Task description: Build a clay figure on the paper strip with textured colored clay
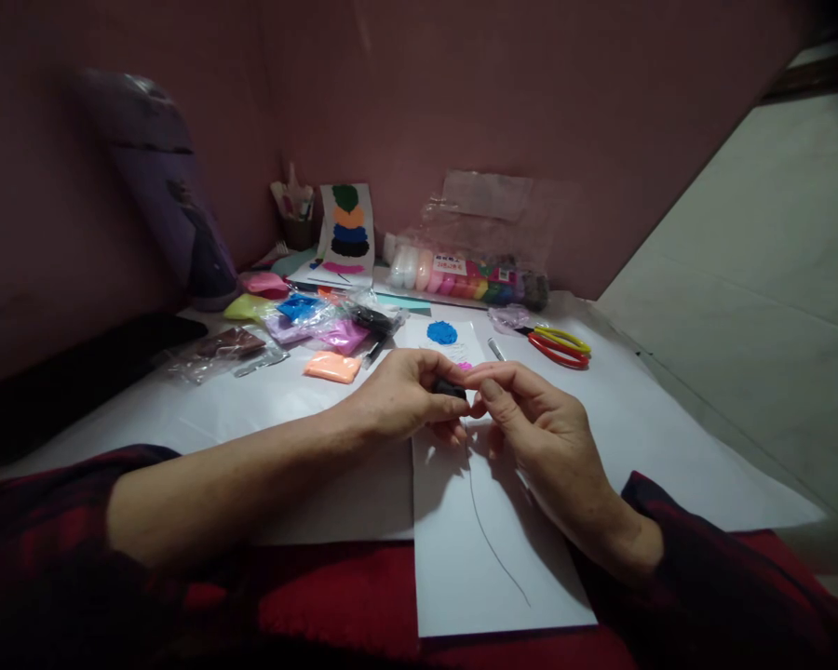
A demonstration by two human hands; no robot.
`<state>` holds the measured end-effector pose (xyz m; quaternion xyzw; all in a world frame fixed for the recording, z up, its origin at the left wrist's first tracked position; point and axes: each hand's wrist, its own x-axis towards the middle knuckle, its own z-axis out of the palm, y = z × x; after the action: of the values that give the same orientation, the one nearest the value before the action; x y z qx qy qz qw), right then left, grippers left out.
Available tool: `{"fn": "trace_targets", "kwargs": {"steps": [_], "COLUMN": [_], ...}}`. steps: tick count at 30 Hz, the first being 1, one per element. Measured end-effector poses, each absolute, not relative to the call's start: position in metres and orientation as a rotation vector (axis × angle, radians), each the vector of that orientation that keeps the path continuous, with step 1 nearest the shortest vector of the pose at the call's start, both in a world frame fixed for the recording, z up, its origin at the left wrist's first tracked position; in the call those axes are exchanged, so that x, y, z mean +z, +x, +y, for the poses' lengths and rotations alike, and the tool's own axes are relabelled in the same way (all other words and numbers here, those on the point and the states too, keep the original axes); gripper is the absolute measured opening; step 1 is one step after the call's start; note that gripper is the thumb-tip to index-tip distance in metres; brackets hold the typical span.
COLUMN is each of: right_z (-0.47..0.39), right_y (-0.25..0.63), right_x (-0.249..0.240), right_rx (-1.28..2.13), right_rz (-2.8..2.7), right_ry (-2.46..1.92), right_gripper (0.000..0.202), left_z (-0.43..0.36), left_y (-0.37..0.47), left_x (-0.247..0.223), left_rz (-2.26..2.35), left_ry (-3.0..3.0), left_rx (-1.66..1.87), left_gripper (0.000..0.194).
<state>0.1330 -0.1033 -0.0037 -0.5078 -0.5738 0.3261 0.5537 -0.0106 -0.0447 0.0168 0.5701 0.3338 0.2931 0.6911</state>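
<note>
A lump of black clay [451,391] is pinched between the thumb and fingers of my left hand [405,395]. My right hand [537,414] meets it fingertip to fingertip, its thumb and index finger pressed together; what they hold, if anything, is hidden. Under both hands lies a white sheet of paper [493,558] with a thin curved pencil line running toward its near end. Beyond my fingers, a patch of blue clay [442,332] sits on the sheet, and a bit of pink clay [465,366] shows just above my fingertips.
Several bags of coloured clay [307,316] lie left of the paper, with a peach packet [331,367] nearest. To the right are scissors [559,346] with red and yellow handles. Behind stand a clay-covered card [349,228], a clay multipack [467,274] and a tall purple container [168,186].
</note>
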Motion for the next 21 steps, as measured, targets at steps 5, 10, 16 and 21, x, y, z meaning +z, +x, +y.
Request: {"fn": "trace_targets", "kwargs": {"steps": [5,10,16,21], "right_z": [-0.102,-0.1021,-0.1017,-0.1019], "right_y": [0.134,0.1329,0.1347,0.1359], "right_x": [-0.005,-0.0038,-0.0059,-0.0056], "right_rx": [0.757,0.766,0.736,0.704], "right_rz": [-1.379,-1.396,-1.474,-1.491], "right_ry": [-1.187,-1.193,-1.185,-1.193], "right_gripper": [0.018,0.017,0.017,0.016], "left_z": [-0.0435,-0.0428,-0.0452,-0.0465], "left_y": [-0.011,-0.0116,-0.0121,-0.0107], "left_x": [0.0152,0.0142,0.0172,0.0189], "left_rz": [0.723,0.698,0.724,0.746], "left_ry": [1.299,1.339,1.387,1.389], "left_rx": [0.659,0.685,0.692,0.677], "left_gripper": [0.007,0.014,0.005,0.008]}}
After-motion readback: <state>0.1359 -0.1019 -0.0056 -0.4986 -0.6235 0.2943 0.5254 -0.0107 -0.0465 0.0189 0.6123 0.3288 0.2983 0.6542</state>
